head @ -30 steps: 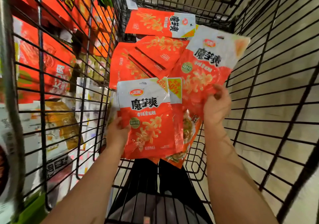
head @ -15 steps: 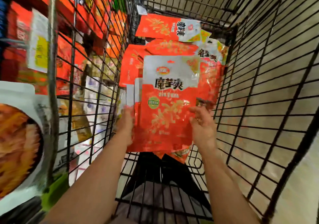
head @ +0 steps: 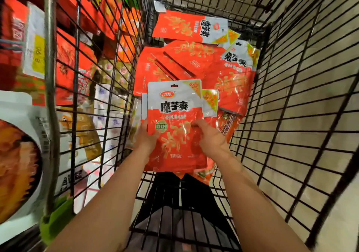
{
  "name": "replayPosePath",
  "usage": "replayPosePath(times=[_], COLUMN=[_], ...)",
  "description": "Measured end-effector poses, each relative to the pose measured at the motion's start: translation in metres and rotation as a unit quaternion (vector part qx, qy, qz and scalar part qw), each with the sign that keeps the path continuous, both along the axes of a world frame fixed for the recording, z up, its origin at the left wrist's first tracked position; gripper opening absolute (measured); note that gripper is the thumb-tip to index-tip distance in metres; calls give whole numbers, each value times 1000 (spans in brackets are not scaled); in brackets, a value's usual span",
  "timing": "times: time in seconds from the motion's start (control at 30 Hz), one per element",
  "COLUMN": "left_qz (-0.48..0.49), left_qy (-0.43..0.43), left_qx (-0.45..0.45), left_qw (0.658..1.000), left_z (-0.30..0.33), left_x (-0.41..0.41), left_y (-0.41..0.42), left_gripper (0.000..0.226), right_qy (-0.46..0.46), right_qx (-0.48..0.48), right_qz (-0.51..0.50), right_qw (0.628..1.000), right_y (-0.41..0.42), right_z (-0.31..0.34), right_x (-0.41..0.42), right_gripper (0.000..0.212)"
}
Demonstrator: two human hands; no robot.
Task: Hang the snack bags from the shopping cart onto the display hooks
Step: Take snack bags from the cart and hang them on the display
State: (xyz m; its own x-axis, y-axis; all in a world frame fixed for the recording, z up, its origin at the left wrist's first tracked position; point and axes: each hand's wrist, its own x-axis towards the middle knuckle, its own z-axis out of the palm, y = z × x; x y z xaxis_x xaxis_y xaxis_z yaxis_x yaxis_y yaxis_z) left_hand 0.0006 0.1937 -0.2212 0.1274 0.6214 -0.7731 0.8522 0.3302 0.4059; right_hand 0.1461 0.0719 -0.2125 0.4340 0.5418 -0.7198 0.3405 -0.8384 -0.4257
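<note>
Snack bags gathered inside shopping cart, pinched by left hand, gripped by right hand; next, probably lifting toward hooks.

A shop, a supermarket aisle by the look of it. Seen from inside a black wire shopping cart with a green-capped handle corner. Heaped in the cart, many identical red-and-white snack bags, each with a punched hang hole and a yellow discount corner. Beyond the cart's left wall, display racks crowded with more packaged snacks. To the right, pale tiled floor.
</note>
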Motion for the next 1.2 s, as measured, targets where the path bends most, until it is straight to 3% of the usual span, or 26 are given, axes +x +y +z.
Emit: replayPosePath(times=[0.13, 0.3, 0.43, 0.53, 0.6, 0.77, 0.9, 1.07, 1.2], left_qz=[130, 294, 292, 290, 277, 280, 285, 280, 269], left_qy=[-58, -109, -77, -131, -159, -141, -90, -84, -88], left_qx=[-8, -30, -3, -21, -16, -21, -24, -30, -21], left_qw=[990, 949, 953, 948, 947, 949, 954, 956, 959], left_z=[-5, -15, -23, -15, -15, -12, -22, -30, -26], left_x=[-3, -5, -20, -17, -15, -14, -19, -22, -18], left_y=[-7, -11, -9, -1, 1, 5, 6, 3, 3], left_gripper=[30, 63, 65, 60, 63, 47, 27, 16, 19], right_qy=[-41, -94, -164, -170, -170, -259, -258, -236, -208], right_qx=[101, 136, 101, 38, 18, 21, 70, 99, 94], right_qz=[-115, -218, -107, 55, 98, 147, 59, 28, 107], right_qw=[987, 962, 975, 983, 980, 954, 962, 966, 968], right_y=[2, 55, 124, 152, 154, 146, 134, 116, 120], right_z=[-6, -9, -13, -27, -36, -33, -17, -12, -32], right_x=[-2, 49, 88, 97, 97, 106, 123, 114, 111], right_gripper=[34, 45, 56, 65, 60, 35, 24, 31, 66])
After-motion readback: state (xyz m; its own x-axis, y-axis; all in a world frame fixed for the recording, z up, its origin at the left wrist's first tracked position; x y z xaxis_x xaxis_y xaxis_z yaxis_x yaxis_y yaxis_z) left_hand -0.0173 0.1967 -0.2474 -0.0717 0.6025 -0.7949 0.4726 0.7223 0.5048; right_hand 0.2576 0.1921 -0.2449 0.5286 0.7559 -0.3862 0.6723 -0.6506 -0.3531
